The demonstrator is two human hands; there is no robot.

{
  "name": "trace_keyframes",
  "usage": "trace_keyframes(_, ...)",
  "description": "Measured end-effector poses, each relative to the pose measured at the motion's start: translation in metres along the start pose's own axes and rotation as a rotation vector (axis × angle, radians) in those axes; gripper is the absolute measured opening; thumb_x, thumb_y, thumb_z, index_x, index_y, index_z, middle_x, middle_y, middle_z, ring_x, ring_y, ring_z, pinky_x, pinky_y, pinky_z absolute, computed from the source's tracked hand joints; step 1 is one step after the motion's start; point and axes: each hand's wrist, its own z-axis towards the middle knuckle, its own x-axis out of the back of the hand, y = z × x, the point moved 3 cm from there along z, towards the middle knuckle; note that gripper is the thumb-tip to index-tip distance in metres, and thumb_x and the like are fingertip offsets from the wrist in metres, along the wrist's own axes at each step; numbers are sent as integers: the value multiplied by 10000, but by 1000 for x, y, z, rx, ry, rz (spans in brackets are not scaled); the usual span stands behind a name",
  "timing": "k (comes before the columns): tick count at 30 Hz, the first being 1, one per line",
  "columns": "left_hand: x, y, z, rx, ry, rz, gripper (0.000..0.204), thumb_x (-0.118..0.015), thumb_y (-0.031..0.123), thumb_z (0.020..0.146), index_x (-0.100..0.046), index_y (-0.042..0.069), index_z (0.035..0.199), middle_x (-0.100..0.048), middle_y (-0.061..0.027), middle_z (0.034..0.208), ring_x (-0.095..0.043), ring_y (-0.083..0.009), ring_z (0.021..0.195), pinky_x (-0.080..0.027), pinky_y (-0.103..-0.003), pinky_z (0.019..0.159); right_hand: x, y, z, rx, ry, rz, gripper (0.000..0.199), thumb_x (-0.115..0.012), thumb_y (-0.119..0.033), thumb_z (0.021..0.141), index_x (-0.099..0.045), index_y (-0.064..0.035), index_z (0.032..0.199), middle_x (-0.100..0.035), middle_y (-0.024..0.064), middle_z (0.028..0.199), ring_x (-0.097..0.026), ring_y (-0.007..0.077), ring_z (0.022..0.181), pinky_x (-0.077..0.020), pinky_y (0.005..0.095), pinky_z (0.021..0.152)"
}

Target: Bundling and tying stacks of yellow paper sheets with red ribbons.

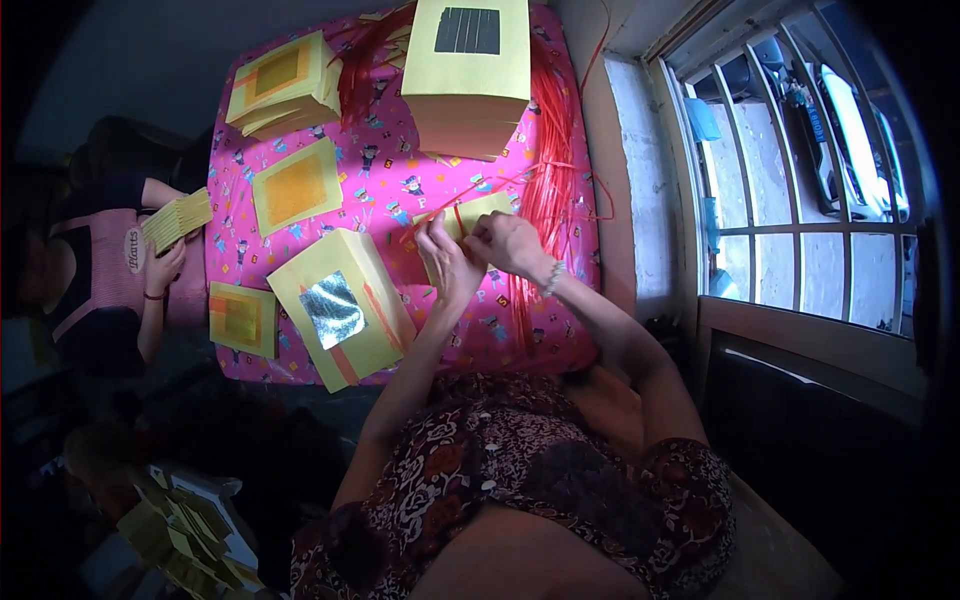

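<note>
A bundle of yellow paper [487, 207] lies in front of me on the table, with a thin red strip [459, 218] crossing its top. My left hand [447, 262] rests at the bundle's near left side, its fingers closed on the strip. From the right, my right hand [508, 243] meets it, thumb and fingers pinched together over the strip. The fingertips of both hands partly cover each other, so the strip's ends between them are hidden. Just left of my hands sits a thick yellow paper stack [375, 290] with a silver square [334, 309] on top.
A tall yellow stack [467, 75] stands beyond my hands, beside a hank of red strips [556, 130]. More yellow bundles [285, 82] lie on the pink patterned tablecloth [385, 165]. A person [105, 250] at the left holds yellow sheets [178, 221]. A barred window [800, 170] is at right.
</note>
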Motion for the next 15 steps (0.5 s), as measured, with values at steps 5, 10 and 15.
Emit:
trace_keyframes(5, 19, -2, -3, -15, -329, -182, 751, -745, 162, 585, -375, 9, 1221, -409, -217, 1151, -417, -393, 1105, -324, -502, 952, -35, 8, 8, -41, -37, -164, 274, -669, -352, 746, -699, -80, 727, -670, 143, 718, -666, 297, 678, -536, 403, 626)
trace_keyframes(10, 26, -13, 4, -136, -537, -70, 678, -739, 186, 651, -402, 48, 1223, -456, -167, 1185, -408, -347, 1175, -321, -482, 949, -33, 14, 3, -55, -8, 3, 230, -661, -305, 742, -693, -77, 735, -667, 156, 732, -668, 297, 702, -533, 401, 631)
trace_keyframes(15, 14, -52, 5, -7, -310, -86, 488, -682, 121, 730, -501, 57, 1178, -535, -153, 1096, -468, -356, 1096, -345, -482, 944, -1, 32, 3, -189, 318, 221, 293, -663, -289, 795, -585, -33, 916, -629, 177, 848, -620, 330, 769, -500, 424, 697)
